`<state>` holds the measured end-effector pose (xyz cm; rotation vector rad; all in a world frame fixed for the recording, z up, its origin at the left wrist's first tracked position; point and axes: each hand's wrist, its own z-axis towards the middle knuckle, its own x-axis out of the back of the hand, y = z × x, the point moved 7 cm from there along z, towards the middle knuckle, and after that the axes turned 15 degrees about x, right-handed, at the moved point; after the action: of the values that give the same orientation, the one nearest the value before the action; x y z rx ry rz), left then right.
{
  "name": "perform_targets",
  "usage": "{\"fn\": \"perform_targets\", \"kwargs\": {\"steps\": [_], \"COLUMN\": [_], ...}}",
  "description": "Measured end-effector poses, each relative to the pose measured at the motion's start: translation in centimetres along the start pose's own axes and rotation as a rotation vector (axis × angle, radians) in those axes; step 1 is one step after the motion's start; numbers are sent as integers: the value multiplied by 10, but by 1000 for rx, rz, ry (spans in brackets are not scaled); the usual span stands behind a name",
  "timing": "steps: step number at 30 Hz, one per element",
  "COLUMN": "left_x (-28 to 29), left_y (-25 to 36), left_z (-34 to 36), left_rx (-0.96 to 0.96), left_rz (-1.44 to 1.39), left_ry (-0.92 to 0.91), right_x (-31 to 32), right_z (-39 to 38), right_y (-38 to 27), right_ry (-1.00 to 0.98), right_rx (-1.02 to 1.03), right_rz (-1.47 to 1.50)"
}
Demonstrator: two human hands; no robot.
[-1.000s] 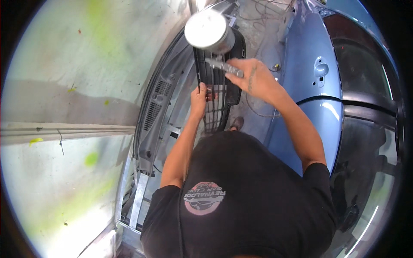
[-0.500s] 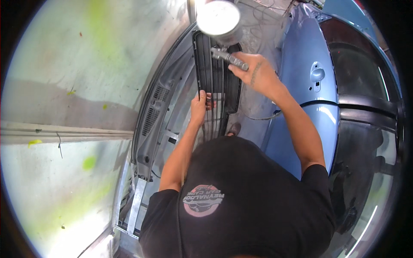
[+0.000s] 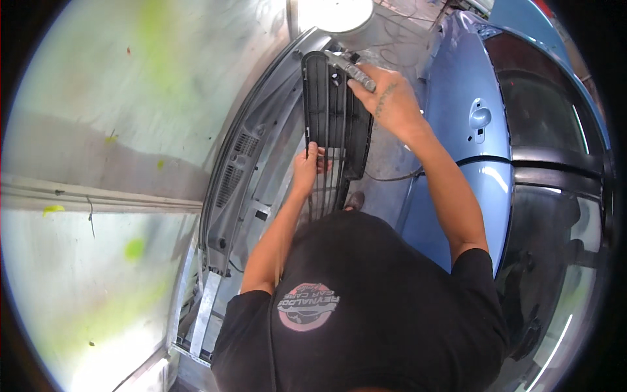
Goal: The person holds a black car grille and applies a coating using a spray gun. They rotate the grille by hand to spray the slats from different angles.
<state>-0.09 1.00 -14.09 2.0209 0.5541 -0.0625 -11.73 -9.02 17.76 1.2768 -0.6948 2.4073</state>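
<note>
My left hand (image 3: pixel 305 168) grips the left edge of a long black slatted car grille (image 3: pixel 336 124), its fingers curled through the slats. The grille stands out in front of my body. Above its far end, my right hand (image 3: pixel 390 101) is closed around the handle of a metal spray gun (image 3: pixel 354 70). A round cup with a pale, bright top (image 3: pixel 336 13) sits above the gun and is partly cut off by the upper edge of the view. Whether the trigger is pulled cannot be made out.
To my right stands a blue car body (image 3: pixel 457 98) with a door handle (image 3: pixel 481 117) and dark windows. A dark cowl panel (image 3: pixel 235 150) on a metal frame (image 3: pixel 208 313) is close on my left, before a paint-spotted wall (image 3: pixel 130 85). A hose (image 3: pixel 395 178) hangs near the car.
My right hand has moved the spray gun slightly farther away from me over the grille's far end. The grille and my left hand have shifted a little to the right.
</note>
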Motion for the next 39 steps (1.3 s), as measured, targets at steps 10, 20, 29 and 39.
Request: {"fn": "perform_targets", "kwargs": {"steps": [10, 20, 29, 39], "left_x": [6, 4, 9, 10], "left_y": [-6, -9, -18, -16], "left_z": [0, -9, -5, -2], "left_rx": [-15, -8, -3, 4], "left_rz": [-7, -14, -33, -33], "left_ry": [36, 31, 15, 34], "right_x": [-4, -10, -11, -17], "right_z": [-17, -19, -16, -16], "right_y": [8, 9, 9, 11], "right_ry": [-202, -290, -358, -325], "right_rx": [16, -23, -40, 18], "right_rz": [28, 35, 30, 66]}}
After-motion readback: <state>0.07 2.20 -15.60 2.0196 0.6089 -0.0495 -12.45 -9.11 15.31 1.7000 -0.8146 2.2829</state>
